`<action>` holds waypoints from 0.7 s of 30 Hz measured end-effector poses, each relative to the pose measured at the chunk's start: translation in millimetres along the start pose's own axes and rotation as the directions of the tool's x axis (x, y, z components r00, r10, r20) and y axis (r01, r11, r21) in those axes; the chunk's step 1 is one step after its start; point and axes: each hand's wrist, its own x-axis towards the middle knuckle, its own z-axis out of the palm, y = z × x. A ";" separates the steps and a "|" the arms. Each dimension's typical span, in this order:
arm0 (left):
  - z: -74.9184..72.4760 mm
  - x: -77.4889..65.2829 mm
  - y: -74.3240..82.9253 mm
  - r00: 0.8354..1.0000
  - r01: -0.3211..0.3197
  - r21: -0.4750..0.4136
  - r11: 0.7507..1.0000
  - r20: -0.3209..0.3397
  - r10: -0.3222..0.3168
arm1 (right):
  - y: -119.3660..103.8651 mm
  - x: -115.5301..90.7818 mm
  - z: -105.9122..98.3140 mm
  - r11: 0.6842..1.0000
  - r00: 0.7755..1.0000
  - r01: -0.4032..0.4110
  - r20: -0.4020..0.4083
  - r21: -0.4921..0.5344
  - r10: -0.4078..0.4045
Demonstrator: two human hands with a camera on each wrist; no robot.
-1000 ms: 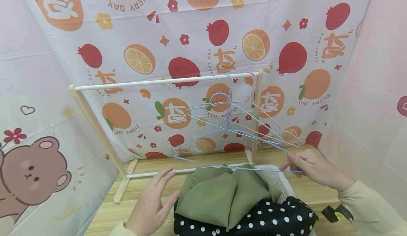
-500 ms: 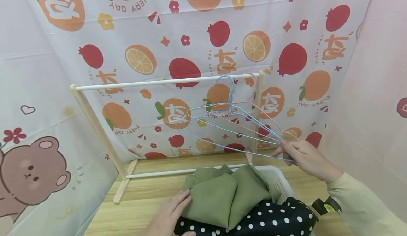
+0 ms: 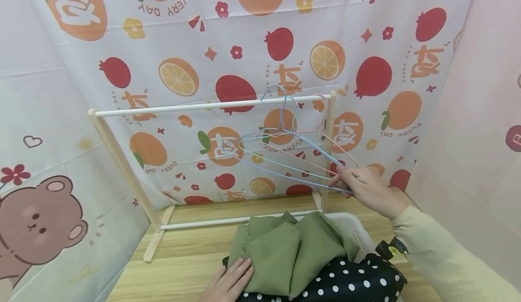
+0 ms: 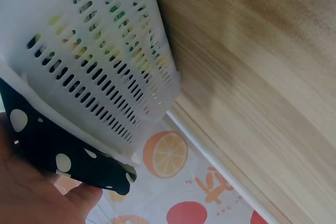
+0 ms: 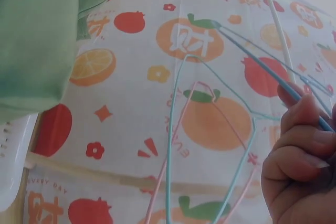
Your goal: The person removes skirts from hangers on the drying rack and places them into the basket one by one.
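Note:
My right hand [image 3: 368, 190] pinches a blue wire hanger [image 3: 281, 115] at its right-hand corner. The hanger's hook sits up at the white rod [image 3: 183, 107], its open end crossing the rod in the head view. Just right of that hook, a teal hanger [image 5: 169, 156] and a pink hanger [image 5: 199, 83] hang from the rod. My left hand [image 3: 233, 280] rests with extended fingers on the green cloth [image 3: 272, 252]. In the left wrist view its thumb lies against a black cloth with white dots [image 4: 44, 132] draped over the basket's rim.
Under the cloths stands a white slotted basket [image 4: 58, 61] on the wooden tabletop [image 3: 183, 252]. The rack's wooden left post [image 3: 126, 171] rises behind, left of the basket. A fruit-print sheet [image 3: 163, 35] hangs directly behind the rack.
My right hand has moved left and slightly up, raising the blue hanger's hook from below the rod to rod height. My left hand has come right and down onto the green cloth.

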 end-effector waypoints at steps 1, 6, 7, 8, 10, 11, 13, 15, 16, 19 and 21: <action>-0.1 0.0 0.1 1.000 0.001 -0.001 1.000 0.005 -0.001 | -1.2 2.6 2.1 1.000 1.000 -0.005 -0.011 -0.012 0.005; -1.5 -1.6 0.8 0.998 0.017 -0.035 0.999 0.055 -0.015 | -5.6 18.3 13.4 1.000 1.000 -0.003 -0.022 -0.015 0.003; -1.6 -2.3 1.0 0.998 0.026 -0.043 0.999 0.059 -0.023 | -6.5 21.6 15.9 1.000 1.000 0.002 -0.021 0.003 -0.002; -1.6 -3.0 1.2 0.998 0.031 -0.044 0.999 0.059 -0.028 | -7.6 24.9 18.3 1.000 1.000 0.007 -0.019 0.015 -0.007; -1.2 -3.8 1.6 0.998 0.039 -0.043 0.998 0.048 -0.037 | -9.5 31.2 23.1 0.999 1.000 0.019 -0.018 0.039 -0.019; -1.0 -4.1 1.8 0.998 0.040 -0.043 0.998 0.044 -0.038 | -10.1 34.0 25.3 0.999 1.000 0.023 -0.014 0.044 -0.023; -0.4 -4.4 1.7 0.999 0.042 -0.038 0.998 0.030 -0.041 | -10.4 38.6 29.2 0.998 1.000 0.027 -0.005 0.051 -0.027; -0.2 -4.1 1.7 0.999 0.040 -0.041 0.998 0.034 -0.039 | -9.4 42.1 32.7 0.998 1.000 0.027 0.013 0.056 -0.027; 0.0 -3.7 1.7 0.999 0.038 -0.042 0.998 0.036 -0.037 | -8.7 43.3 34.4 0.998 0.999 0.025 0.022 0.055 -0.026; 0.6 -2.7 1.8 0.998 0.037 -0.047 0.998 0.049 -0.035 | -6.3 45.5 39.4 0.998 0.999 0.020 0.038 0.051 -0.022; 1.5 -1.9 1.8 0.998 0.036 -0.042 0.998 0.047 -0.034 | -5.3 46.0 42.5 0.998 0.999 0.013 0.043 0.056 -0.016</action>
